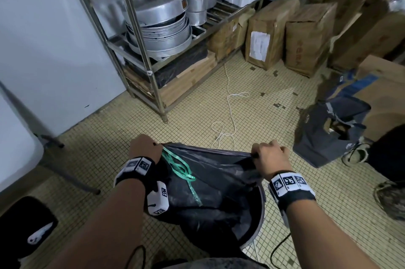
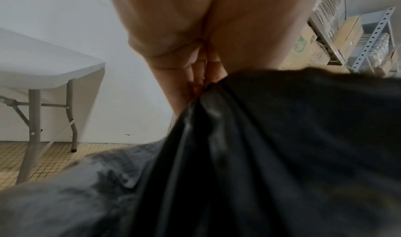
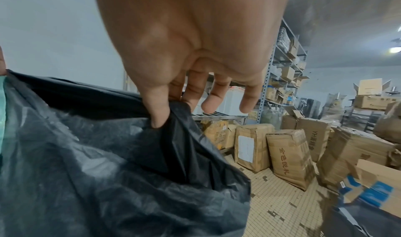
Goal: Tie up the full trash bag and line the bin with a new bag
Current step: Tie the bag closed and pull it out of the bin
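Black plastic everywhere: the bag sits in the bin on the tile floor, mouth stretched between my hands. Left hand is fisted on the left edge, with a green string trailing from it. Right hand pinches the right edge with thumb and forefinger, other fingers loose. Only the left wrist view catches the folding table; the right one shows boxes.

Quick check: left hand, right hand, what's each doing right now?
Left hand: grips the black trash bag rim and a green string.
Right hand: pinches the bag's rim.
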{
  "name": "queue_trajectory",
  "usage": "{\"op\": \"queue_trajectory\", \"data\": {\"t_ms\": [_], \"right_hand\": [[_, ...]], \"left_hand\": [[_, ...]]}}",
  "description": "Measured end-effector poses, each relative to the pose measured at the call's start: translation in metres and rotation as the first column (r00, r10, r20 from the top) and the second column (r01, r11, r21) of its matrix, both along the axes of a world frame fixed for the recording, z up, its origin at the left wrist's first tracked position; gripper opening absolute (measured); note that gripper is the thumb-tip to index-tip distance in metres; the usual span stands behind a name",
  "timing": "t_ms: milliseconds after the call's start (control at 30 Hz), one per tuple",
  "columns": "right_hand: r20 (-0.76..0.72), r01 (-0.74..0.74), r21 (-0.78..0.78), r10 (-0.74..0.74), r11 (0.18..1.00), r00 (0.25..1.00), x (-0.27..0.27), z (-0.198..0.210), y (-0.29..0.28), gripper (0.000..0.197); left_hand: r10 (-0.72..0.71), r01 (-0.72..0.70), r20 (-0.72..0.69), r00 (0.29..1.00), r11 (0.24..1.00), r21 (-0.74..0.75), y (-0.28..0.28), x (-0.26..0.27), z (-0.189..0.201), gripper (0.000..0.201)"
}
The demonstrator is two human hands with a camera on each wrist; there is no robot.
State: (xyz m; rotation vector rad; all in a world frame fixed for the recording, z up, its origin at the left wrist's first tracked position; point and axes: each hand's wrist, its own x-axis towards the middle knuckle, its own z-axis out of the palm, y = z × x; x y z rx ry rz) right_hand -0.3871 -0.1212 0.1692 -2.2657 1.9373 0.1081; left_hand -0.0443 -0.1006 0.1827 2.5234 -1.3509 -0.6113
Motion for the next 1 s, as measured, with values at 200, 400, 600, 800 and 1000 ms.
{"op": "queue_trajectory", "data": {"t_ms": [200, 400, 600, 800, 1000], "right_hand": [[0.135, 0.151, 0.040, -0.155, 0.988, 0.979, -0.019, -0.001, 0.008, 0.014], [0.246, 0.295, 0.102, -0.311, 0.950, 0.918, -0.042, -0.016, 0.018, 0.026], [0.183, 0.369, 0.220, -0.410, 0.903, 0.894, -0.080, -0.019, 0.026, 0.023], [0.241, 0.512, 0.147, -0.532, 0.847, 0.812, -0.111, -0.012, 0.036, 0.025], [0.414, 0.628, -0.037, -0.560, 0.777, 0.717, -0.104, -0.005, 0.035, 0.023]], "left_hand": [[0.047, -0.047, -0.016, 0.999, 0.999, 0.014, -0.005, -0.004, 0.002, 0.035], [0.095, -0.095, -0.067, 0.993, 0.995, 0.010, -0.011, -0.015, 0.003, 0.034], [0.137, -0.137, -0.018, 0.990, 0.991, 0.003, -0.011, -0.018, 0.000, 0.039], [0.143, -0.144, -0.014, 0.990, 0.989, -0.027, -0.012, -0.025, 0.003, 0.036], [0.148, -0.153, -0.054, 0.987, 0.982, -0.107, -0.010, -0.033, 0.004, 0.034]]}}
